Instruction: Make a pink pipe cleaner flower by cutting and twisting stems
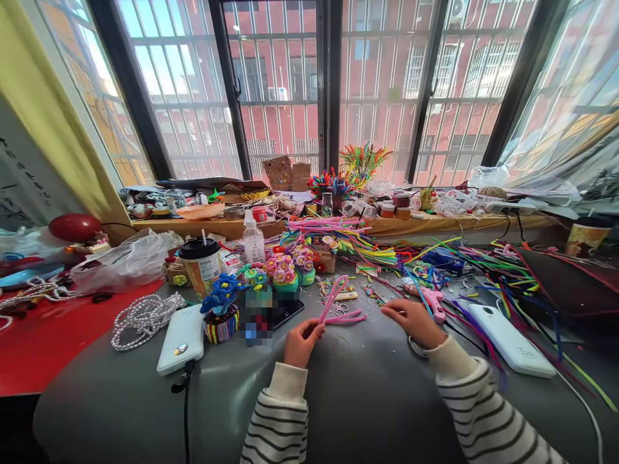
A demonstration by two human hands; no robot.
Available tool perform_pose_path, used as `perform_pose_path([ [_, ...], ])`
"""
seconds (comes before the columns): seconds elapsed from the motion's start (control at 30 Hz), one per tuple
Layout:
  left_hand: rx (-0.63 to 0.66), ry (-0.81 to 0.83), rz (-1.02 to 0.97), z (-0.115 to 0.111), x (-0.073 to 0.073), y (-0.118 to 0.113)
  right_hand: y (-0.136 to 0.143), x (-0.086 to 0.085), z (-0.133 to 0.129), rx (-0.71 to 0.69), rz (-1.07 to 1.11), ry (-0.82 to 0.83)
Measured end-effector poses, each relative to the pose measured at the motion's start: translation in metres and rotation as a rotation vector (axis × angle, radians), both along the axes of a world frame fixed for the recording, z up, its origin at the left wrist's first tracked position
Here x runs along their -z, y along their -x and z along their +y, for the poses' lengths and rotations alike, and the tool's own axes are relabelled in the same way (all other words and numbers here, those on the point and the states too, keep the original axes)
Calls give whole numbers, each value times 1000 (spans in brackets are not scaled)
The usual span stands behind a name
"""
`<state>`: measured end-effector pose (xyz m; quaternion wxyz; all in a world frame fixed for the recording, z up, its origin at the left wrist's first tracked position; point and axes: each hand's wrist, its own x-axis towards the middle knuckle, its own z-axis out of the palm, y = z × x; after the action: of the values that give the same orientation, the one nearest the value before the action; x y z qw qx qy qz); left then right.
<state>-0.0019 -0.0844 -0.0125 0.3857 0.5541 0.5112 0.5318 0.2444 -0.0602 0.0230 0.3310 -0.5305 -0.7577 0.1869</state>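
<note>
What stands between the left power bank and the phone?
In the head view, the blue flowers in their striped pot stand between the power bank and the phone.

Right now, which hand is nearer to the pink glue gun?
Right: the right hand is close in front of the glue gun; the left hand is farther left.

Two hands (300,343) (416,322), two white power banks (182,338) (511,340), one pink glue gun (437,308)
</note>
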Motion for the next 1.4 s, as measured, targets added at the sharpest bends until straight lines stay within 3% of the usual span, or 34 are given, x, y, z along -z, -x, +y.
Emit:
perform_pose_path([
  [0.1,96,-9,23,4,1,-10,55,2,6,-153,325,75],
  [0.23,103,22,41,11,6,-15,99,16,25,-134,692,141],
  [0.37,27,31,-65,25,10,-12,97,27,41,-94,943,230],
  [0.53,-53,-68,-444,43,11,-15,87,30,46,-17,1216,275],
  [0.77,-37,-137,-638,53,13,-23,91,31,45,-71,1325,329],
  [0.97,-29,-217,-521,53,10,-24,91,33,45,-82,1312,344],
  [1.2,-43,-143,-480,54,3,-21,94,32,43,-145,1187,360],
  [1.4,-21,-121,-482,55,5,-22,93,32,43,-161,1173,339],
])
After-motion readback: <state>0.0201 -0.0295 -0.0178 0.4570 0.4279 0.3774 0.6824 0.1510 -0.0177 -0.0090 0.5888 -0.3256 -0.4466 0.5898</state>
